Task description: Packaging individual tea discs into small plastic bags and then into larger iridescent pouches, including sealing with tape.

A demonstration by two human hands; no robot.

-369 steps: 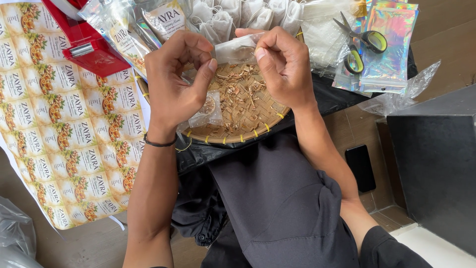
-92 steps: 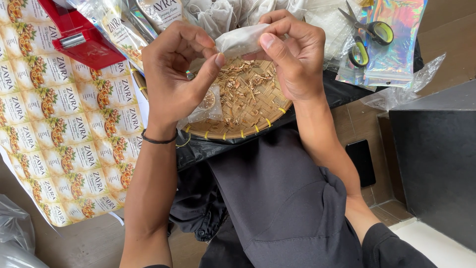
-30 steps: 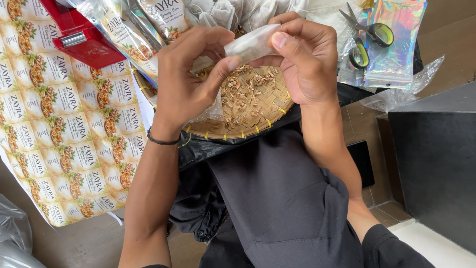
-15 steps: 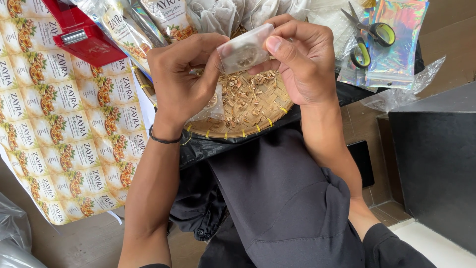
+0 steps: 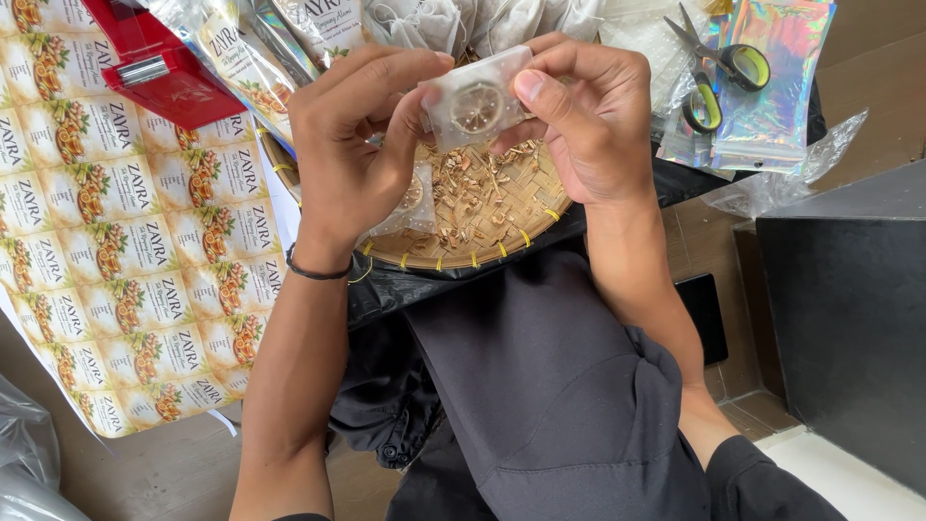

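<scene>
A small translucent pouch (image 5: pixel 477 96) with a dried citrus slice inside is pinched between the left hand (image 5: pixel 352 159) and the right hand (image 5: pixel 588 121), held just above the woven tray (image 5: pixel 502 246) of dried bits.

pouch (image 5: pixel 477 98) | small, translucent white, dried citrus slice inside | held flat above woven tray (image 5: pixel 502 227)

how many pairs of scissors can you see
1: the scissors with green-and-black handles lie at the upper right on the holographic pouches, right of the right hand. Others could be hidden under the piled packets.
</scene>
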